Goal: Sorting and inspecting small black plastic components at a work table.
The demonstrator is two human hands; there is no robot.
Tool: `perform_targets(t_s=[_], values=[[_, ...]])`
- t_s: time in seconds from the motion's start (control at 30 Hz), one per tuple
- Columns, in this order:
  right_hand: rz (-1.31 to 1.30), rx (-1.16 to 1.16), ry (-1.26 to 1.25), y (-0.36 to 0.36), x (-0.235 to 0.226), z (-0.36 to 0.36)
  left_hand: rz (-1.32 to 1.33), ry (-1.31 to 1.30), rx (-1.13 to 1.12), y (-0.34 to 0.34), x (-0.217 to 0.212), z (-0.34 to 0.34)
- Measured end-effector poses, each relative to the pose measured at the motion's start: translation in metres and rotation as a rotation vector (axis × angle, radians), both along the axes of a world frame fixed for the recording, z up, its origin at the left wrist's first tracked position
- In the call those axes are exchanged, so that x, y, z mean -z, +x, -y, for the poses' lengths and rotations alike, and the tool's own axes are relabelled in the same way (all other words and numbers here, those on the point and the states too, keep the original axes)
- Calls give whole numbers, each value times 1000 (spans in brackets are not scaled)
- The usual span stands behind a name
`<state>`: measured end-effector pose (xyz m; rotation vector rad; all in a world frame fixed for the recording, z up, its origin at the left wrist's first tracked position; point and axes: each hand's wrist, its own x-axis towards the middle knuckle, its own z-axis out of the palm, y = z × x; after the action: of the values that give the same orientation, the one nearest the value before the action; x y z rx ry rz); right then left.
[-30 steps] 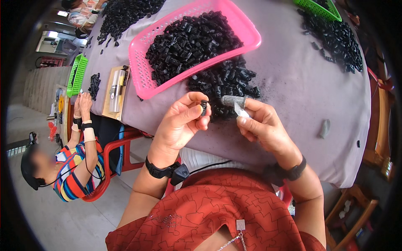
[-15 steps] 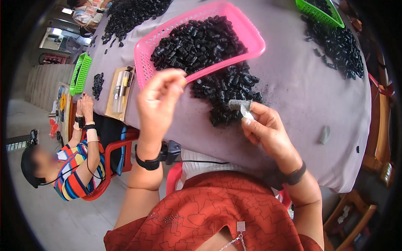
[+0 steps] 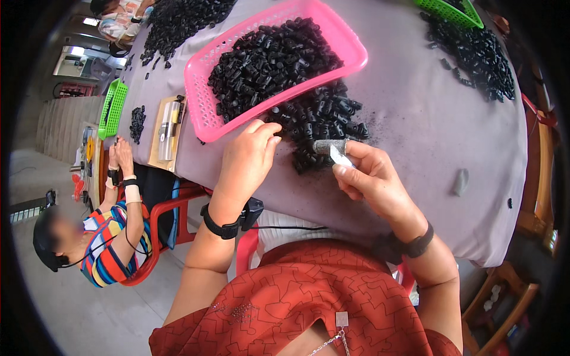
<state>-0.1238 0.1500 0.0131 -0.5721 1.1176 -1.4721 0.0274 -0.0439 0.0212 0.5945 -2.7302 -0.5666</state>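
My right hand [image 3: 374,178] pinches a small pale blade [image 3: 339,156] between thumb and index finger. A grey, worn finger cot [image 3: 330,146] covers that index finger and points left over the loose pile. Fingers curled together, my left hand [image 3: 248,160] is at the left edge of the loose black plastic parts [image 3: 323,115]; whatever lies between its fingertips is too small to make out. Just beyond it stands a pink basket [image 3: 353,56] heaped with the same short black cylindrical parts [image 3: 273,62], and the loose pile lies against its near side.
A grey finger cot [image 3: 461,182] lies on the cloth-covered table [image 3: 409,118] at right. More black parts [image 3: 475,59] are by a green basket [image 3: 457,15]. At left are a board with a clear tube [image 3: 168,132], another green basket [image 3: 113,108] and a seated co-worker [image 3: 113,231].
My left hand has come down and to the right, from the basket's rim to the pile's edge, fingers curling in. The right hand with the blade has shifted slightly left.
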Motion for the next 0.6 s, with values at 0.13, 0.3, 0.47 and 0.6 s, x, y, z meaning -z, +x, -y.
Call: perform_targets(t_s=[0.13,0.3,0.47,0.6], values=[[-1,-10,-11,0,1,-1,94,98,-13,0,-2,0],[6,-17,12,0,-2,0,101,144,-47,2,-4,3],[26,-21,18,-1,-1,0,47,121,-47,6,1,-1],[1,-62,-4,1,-1,1,-80,995,-127,11,6,-13]])
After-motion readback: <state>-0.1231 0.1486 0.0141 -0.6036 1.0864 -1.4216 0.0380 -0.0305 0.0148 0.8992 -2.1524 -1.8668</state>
